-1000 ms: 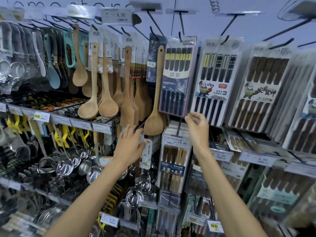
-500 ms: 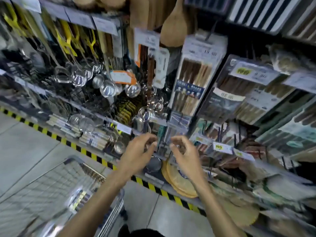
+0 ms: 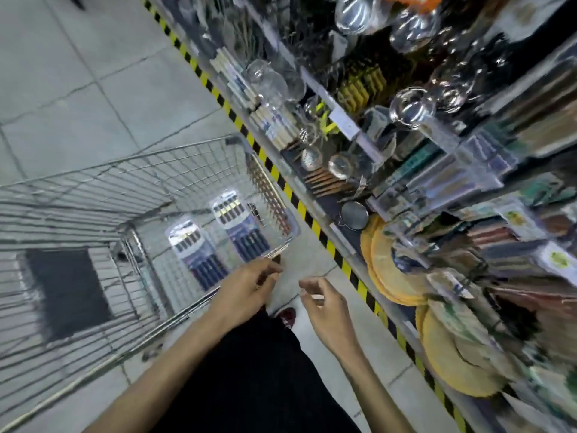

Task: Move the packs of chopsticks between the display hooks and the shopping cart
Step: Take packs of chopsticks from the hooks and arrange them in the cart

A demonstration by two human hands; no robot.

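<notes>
Packs of chopsticks (image 3: 240,226): two, lying flat inside shopping cart (image 3: 93,189). Left hand (image 3: 246,285), right hand (image 3: 324,304): both empty, fingers loosely curled, just above the near rim. Risk: knuckles snag the wire on reaching in; a glossy pack slips from a weak pinch

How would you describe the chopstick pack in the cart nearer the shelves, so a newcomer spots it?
Find the wire shopping cart left of the shelves. Two dark blue packs lie side by side on its floor. Yours is the chopstick pack by the cart wall nearest the shelves; the other pack lies farther left.
</notes>
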